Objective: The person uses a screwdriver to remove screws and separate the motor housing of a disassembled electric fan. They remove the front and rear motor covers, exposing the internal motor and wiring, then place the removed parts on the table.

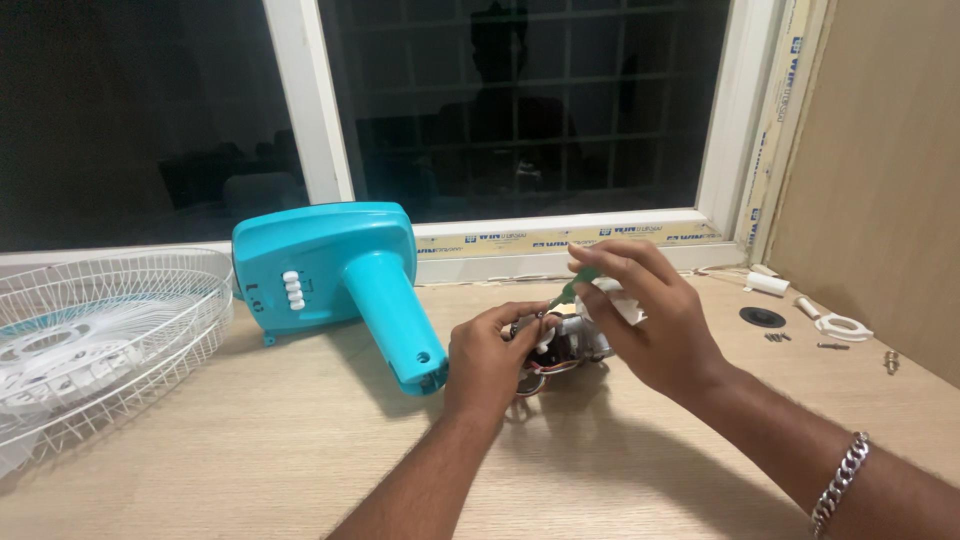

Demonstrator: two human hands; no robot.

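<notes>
Both hands work on a small fan motor (pixel 568 345), white-cased with wires showing, on the counter (pixel 250 450): left hand (pixel 490 360) grips it, right hand (pixel 640 315) pinches a green-handled screwdriver (pixel 578 281).

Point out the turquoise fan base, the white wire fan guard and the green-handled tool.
turquoise fan base (pixel 325 262), head view, on its flat body above the white buttons.
white wire fan guard (pixel 100 330), head view, on the wire mesh at left.
green-handled tool (pixel 583 279), head view, on the green handle under the right hand's fingers.

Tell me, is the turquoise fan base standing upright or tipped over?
Tipped over: the turquoise fan base lies on the table, its neck pointing toward the person.
</notes>
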